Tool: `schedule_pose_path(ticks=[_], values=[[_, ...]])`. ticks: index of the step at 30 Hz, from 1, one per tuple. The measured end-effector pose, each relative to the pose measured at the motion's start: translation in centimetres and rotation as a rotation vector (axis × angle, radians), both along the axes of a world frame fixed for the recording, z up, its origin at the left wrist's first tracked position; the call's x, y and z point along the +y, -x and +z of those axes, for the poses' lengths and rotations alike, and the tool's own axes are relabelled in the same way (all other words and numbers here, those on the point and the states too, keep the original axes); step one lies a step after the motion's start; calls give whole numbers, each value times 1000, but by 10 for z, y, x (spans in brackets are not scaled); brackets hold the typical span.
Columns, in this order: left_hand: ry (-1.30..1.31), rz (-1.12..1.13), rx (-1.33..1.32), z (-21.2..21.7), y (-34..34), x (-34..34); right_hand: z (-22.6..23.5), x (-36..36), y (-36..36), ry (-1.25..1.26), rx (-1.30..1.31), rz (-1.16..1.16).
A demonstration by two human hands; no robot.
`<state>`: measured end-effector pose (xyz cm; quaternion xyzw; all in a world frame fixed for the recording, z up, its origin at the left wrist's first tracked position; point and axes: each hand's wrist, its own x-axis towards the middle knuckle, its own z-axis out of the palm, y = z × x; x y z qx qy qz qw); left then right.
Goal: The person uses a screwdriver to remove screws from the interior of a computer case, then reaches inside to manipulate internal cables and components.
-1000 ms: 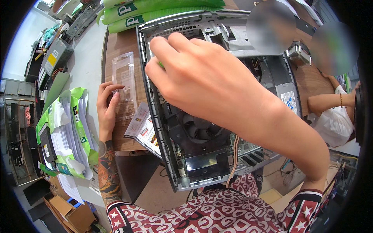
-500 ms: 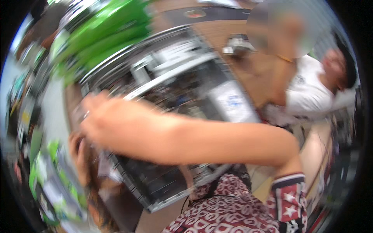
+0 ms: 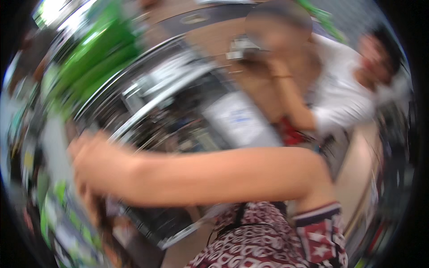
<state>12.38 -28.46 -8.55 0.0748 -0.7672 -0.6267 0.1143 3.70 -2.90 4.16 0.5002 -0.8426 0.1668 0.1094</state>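
An opened desktop computer case (image 3: 167,223) lies tilted in front of me, its boards and silver frame bars exposed. My right forearm reaches across it from the lower right. At the case's left edge is my right hand (image 3: 100,165), smeared by motion, its fingers bent down over that side. Just below it my left hand (image 3: 91,203) is up against the same edge, partly hidden by the right hand. Whether either hand grips anything does not show. A white paper sheet (image 3: 239,118) with blue writing rests on the case's right part.
Green plastic-wrapped packs (image 3: 103,49) stand beyond the case at the far left; a green and white package (image 3: 67,223) sits at lower left. A small grey device (image 3: 243,47) is on the wooden table (image 3: 210,38). Across it sits a person in white (image 3: 344,107), one arm raised.
The view has swung, so the case appears farther left and lower. Both hands stay together at its left edge. The person across has leaned in toward the table.
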Motion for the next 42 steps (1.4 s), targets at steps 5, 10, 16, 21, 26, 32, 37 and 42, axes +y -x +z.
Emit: schedule_pose_path(ticks=[5,10,16,21,26,32,37,42], values=[[488,-113,193,13,39,19,17,41,8,-37,120,80],[489,-83,160,18,12,6,27,15,-6,-175,102,-73],[472,-95,131,17,12,9,16,25,8,-176,198,15],[510,-126,163,16,24,5,10,31,13,-175,330,4],[399,-79,175,-9,39,23,26,103,-2,115,111,-144],[686,104,276,-43,5,-65,48,289,-99,805,10,-851],[877,87,292,41,18,23,8,370,-191,971,417,-1379],[1115,-78,422,124,26,73,34,389,-180,1113,359,-1358]])
